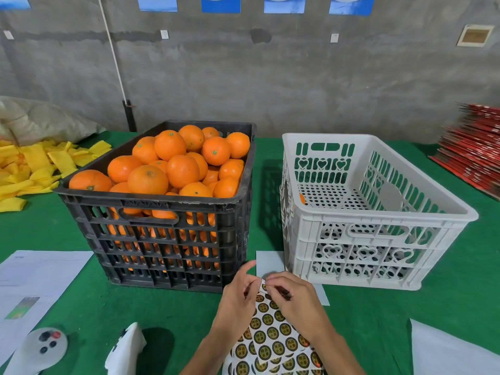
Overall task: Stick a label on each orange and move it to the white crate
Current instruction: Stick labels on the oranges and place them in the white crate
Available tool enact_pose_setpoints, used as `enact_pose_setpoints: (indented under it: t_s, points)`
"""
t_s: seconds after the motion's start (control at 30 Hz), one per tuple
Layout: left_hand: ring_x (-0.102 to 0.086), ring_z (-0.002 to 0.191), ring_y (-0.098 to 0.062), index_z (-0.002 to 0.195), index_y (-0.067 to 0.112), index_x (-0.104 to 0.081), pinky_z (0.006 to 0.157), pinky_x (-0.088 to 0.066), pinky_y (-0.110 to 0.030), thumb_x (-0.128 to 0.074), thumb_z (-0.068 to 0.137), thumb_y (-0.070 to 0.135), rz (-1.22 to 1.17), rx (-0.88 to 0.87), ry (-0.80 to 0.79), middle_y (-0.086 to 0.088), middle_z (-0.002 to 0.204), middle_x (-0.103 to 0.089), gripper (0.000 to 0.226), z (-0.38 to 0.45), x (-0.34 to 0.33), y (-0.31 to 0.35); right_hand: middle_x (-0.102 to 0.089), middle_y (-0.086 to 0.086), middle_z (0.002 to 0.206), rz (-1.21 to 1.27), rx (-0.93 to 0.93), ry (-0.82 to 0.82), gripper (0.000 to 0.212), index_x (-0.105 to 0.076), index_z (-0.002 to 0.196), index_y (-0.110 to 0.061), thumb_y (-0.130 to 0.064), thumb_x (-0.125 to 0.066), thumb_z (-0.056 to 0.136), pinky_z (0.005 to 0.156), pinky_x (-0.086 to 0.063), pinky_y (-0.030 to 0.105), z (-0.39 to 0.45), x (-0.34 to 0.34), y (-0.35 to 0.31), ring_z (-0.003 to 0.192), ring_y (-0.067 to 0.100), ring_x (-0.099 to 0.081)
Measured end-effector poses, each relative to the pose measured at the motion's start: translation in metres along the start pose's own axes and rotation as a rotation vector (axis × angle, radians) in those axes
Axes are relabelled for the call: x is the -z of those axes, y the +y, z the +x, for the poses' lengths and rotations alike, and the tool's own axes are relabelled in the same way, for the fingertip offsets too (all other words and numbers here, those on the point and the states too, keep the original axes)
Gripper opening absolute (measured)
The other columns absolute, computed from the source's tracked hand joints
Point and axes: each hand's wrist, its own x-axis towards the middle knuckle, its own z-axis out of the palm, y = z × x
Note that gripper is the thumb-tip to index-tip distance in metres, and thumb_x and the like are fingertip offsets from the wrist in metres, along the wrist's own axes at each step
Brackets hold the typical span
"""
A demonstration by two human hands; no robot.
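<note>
Green felt covers the desk (378, 334) on which I log the following. Black crate (162, 239), 11 o'clock of my hands, heaped with oranges (173, 158), close enough for a short reach. White crate (378, 212), 1 o'clock, set just beside the black one so each transfer is brief; it looks nearly bare, with one orange sliver showing at its near-left inner wall. Label sheet (273, 336), 6 o'clock, gold-on-black round stickers bearing characters too small for me to read. Left hand (238, 299) holds the sheet's top edge, its grip steadying the sheet; right hand (295, 296) pinches a single label (263, 287) at that corner, apparently peeling it. Printed papers (40, 280) at 9 o'clock, illegible. Yellow foam sleeves (32, 169), 10 o'clock.
</note>
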Motion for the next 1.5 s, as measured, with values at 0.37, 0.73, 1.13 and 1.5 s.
enact_pose_setpoints:
  t_s: [0.37, 0.73, 1.13, 1.5]
  points:
    - [-0.060, 0.092, -0.007, 0.120, 0.023, -0.063, 0.084, -0.051, -0.031, -0.042, 0.108, 0.017, 0.282, -0.193, 0.038, 0.013, 0.105, -0.062, 0.024, -0.009, 0.025, 0.050, -0.063, -0.020, 0.132, 0.415, -0.088, 0.168, 0.013, -0.060, 0.113, -0.039, -0.033, -0.051, 0.107, 0.097, -0.048, 0.015, 0.024, 0.026, -0.076, 0.124, 0.004, -0.060]
    - [-0.062, 0.090, -0.016, 0.108, 0.010, -0.074, 0.081, -0.049, -0.027, -0.063, 0.093, 0.009, 0.511, -0.697, 0.615, 0.002, 0.098, -0.071, 0.018, 0.015, 0.151, 0.171, -0.044, -0.012, 0.152, 0.573, -0.099, 0.207, 0.033, -0.073, 0.100, -0.025, -0.025, -0.042, 0.109, 0.121, -0.026, 0.028, 0.132, 0.060, -0.200, 0.143, 0.000, -0.035]
    - [-0.064, 0.110, -0.037, 0.104, 0.012, -0.060, 0.089, -0.050, -0.044, -0.031, 0.108, 0.034, 0.917, 0.023, 0.286, -0.013, 0.113, -0.069, 0.036, 0.094, 0.238, 0.169, -0.049, -0.005, 0.154, -0.069, 0.000, -0.046, 0.028, -0.078, 0.100, -0.029, -0.037, -0.052, 0.104, 0.120, -0.023, 0.040, 0.219, 0.034, -0.221, 0.146, 0.016, -0.038]
    - [-0.062, 0.099, -0.019, 0.126, 0.025, -0.056, 0.077, -0.051, -0.037, -0.071, 0.080, 0.065, 0.731, 0.100, 0.049, 0.006, 0.107, -0.065, 0.063, 0.121, 0.256, 0.153, -0.074, -0.005, 0.101, 0.312, -0.167, -0.049, 0.048, -0.065, 0.125, -0.021, -0.025, -0.086, 0.082, 0.093, -0.057, 0.046, 0.235, 0.034, -0.210, 0.095, 0.015, -0.071]
